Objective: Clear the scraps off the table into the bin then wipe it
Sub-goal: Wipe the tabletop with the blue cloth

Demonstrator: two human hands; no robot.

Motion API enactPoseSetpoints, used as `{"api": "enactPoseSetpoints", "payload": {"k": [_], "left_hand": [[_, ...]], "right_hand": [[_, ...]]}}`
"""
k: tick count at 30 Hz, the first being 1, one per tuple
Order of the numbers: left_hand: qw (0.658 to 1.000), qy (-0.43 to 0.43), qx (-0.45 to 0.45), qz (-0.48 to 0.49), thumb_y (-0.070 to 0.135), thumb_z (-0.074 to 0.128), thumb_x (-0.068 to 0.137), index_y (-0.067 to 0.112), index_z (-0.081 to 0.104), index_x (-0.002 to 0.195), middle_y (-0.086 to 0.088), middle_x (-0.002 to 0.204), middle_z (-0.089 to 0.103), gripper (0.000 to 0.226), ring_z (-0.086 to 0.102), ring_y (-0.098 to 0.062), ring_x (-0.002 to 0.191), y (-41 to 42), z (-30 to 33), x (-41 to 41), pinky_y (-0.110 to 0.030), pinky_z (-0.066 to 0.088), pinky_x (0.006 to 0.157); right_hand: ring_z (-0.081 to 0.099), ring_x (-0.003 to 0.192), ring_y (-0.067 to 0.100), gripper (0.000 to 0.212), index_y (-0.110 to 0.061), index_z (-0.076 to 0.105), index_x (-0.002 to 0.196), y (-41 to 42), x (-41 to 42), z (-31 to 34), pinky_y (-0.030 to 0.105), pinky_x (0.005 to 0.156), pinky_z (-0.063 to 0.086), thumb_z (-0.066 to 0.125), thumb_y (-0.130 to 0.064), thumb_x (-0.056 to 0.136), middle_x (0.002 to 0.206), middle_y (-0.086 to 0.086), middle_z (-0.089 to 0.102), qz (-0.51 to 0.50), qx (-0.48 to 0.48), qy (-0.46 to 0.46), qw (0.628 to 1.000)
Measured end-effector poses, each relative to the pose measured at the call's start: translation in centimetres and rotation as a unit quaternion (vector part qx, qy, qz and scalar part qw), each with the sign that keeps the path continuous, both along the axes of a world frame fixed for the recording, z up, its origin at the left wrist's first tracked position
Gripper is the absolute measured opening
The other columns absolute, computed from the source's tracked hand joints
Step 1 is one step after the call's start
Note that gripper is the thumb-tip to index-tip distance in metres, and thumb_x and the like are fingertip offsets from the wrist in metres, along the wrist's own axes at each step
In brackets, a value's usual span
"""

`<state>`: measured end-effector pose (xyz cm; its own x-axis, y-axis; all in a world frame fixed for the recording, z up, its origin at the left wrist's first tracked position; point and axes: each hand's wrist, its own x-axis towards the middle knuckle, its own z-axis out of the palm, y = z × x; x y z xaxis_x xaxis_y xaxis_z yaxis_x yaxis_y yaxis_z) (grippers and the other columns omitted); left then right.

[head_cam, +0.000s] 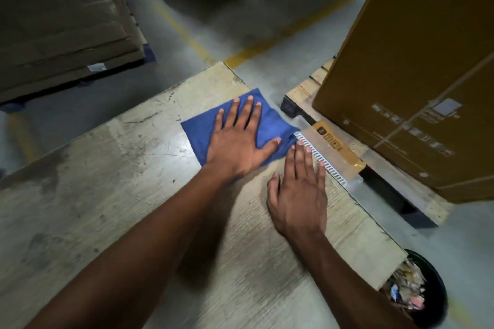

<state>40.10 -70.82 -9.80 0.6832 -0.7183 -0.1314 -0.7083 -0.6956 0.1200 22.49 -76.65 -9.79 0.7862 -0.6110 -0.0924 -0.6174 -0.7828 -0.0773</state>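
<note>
Here, left hand (238,139) flat on blue cloth (235,125), corner pointing away.

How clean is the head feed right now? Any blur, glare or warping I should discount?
Head view: dim warehouse light, no hard glare; the far cartons and floor are smeared, the left hand flat on the blue cloth and the right hand on the table fairly sharp; forearm shadows fall across the tabletop; wide-angle bending tilts the big box; the bin sits dark at the corner.
</note>
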Motion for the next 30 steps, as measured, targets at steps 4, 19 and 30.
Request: {"api": "enactPoseSetpoints", "payload": {"k": [4,19,30], "left_hand": [[0.995,-0.001,-0.012,0.101,0.09,0.012,0.094,0.022,0.002,0.174,-0.001,0.182,-0.003,0.106,-0.003,-0.03,0.168,-3.1,0.3,7.4,-0.057,0.001,0.134],[0.996,-0.006,-0.005,0.089,0.087,0.008,0.097,0.023,-0.002,0.174,0.0,0.182,-0.007,0.1,-0.009,-0.025,0.168,3.1,0.4,1.6,-0.054,-0.001,0.134],[0.986,-0.026,-0.023,0.162,0.081,0.011,0.1,0.015,0.013,0.173,-0.01,0.181,0.014,0.098,0.014,-0.034,0.166,1.3,0.4,13.3,-0.057,0.012,0.132]], "right_hand": [[-0.001,0.168,0.026,0.077,-0.009,0.005,0.172,0.0,-0.1,0.0,0.052,0.135,0.007,0.011,-0.051,0.108,0.181,0.012,0.002,0.0,0.008,-0.002,1.0],[0.045,0.147,0.033,0.061,-0.007,0.041,0.159,-2.4,5.8,1.8,0.049,0.129,0.029,0.033,-0.022,0.1,0.155,0.016,0.052,0.062,0.021,-0.12,0.991],[0.007,0.167,0.021,0.065,-0.008,0.01,0.172,-3.7,10.8,0.0,0.039,0.136,0.002,0.024,-0.031,0.113,0.181,0.009,0.009,0.099,0.03,-0.058,0.993]]}}
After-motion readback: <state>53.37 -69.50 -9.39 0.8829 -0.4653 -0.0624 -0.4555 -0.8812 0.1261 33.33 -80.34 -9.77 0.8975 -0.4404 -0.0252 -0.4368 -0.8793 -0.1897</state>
